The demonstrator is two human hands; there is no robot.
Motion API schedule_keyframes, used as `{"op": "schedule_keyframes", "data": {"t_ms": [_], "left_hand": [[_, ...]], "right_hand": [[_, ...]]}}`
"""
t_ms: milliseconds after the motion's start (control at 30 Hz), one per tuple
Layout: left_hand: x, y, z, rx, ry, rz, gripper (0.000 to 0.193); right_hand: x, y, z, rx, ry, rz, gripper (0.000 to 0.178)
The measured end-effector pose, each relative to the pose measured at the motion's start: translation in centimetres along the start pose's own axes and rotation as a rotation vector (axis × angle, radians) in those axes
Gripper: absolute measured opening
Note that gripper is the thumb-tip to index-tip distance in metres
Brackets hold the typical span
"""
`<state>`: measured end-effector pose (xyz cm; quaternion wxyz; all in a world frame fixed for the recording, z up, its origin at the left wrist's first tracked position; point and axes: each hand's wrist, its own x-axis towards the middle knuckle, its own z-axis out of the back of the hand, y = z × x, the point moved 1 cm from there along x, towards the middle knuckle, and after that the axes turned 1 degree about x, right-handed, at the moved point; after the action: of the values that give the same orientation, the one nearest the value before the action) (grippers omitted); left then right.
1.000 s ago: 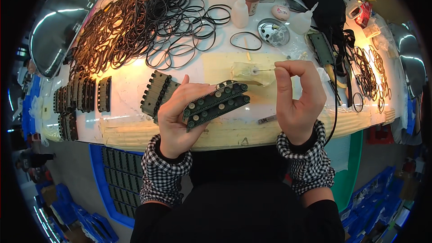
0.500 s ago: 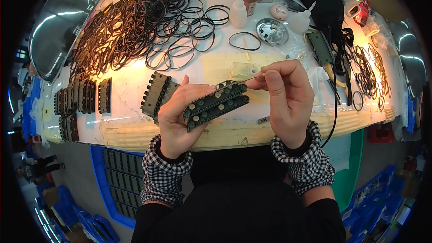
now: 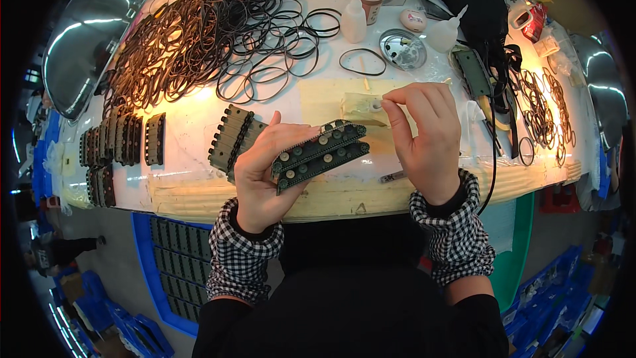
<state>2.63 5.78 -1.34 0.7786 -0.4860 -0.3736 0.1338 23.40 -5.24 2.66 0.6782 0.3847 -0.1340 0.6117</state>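
Note:
My left hand (image 3: pixel 260 169) is closed around a pair of dark green toy tank track pieces (image 3: pixel 321 156), long and stacked, with round wheels along their sides and toothed edges. They tilt up to the right. Beside their far end, my right hand (image 3: pixel 427 136) is raised with thumb and forefinger pinched together. What those fingertips hold, if anything, is too small to make out. They are close to a pale yellow wrapped block (image 3: pixel 358 107) lying on the table. Just left of my left hand lies a row of similar olive pieces (image 3: pixel 232 136).
Many thin black rubber rings (image 3: pixel 199 40) are heaped at the far left. Further olive pieces (image 3: pixel 122 136) stand at the left. A squeeze bottle (image 3: pixel 353 21), a round metal dish (image 3: pixel 403 48) and a black cable (image 3: pixel 491 159) lie beyond and right. A blue tray (image 3: pixel 147 258) is below the table.
My right hand has drawn away from the track pieces, moving slightly right and up to the yellow block. The thin rod it held at their end no longer shows. My left hand stays nearly still.

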Motion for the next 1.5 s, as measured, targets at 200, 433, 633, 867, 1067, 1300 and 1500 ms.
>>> {"op": "schedule_keyframes", "data": {"t_ms": [200,433,633,867,1067,1300,1500], "left_hand": [[0.0,0.0,0.1,-0.027,0.007,-0.006,0.041],[0.2,-0.3,0.0,-0.047,0.054,-0.008,0.04],[0.3,-0.6,0.0,-0.012,0.063,-0.029,0.037],[0.2,-0.8,0.1,-0.018,0.064,-0.018,0.035],[0.3,-0.7,0.1,-0.019,0.074,-0.014,0.036],[0.2,-0.6,0.1,-0.016,0.07,-0.007,0.038],[-0.3,-0.9,-0.6,-0.166,-0.022,0.054,0.044]], "right_hand": [[0.7,1.5,1.3,0.128,0.027,0.023,0.017],[1.5,2.3,0.8,0.482,0.26,0.052,0.055],[1.7,2.6,0.7,0.532,0.296,0.007,0.055],[1.7,2.9,0.7,0.538,0.304,-0.005,0.054],[1.7,2.8,0.7,0.535,0.296,0.002,0.054],[1.8,2.8,0.7,0.513,0.292,0.012,0.054],[1.7,2.7,0.4,0.548,0.232,0.014,0.039]]}}
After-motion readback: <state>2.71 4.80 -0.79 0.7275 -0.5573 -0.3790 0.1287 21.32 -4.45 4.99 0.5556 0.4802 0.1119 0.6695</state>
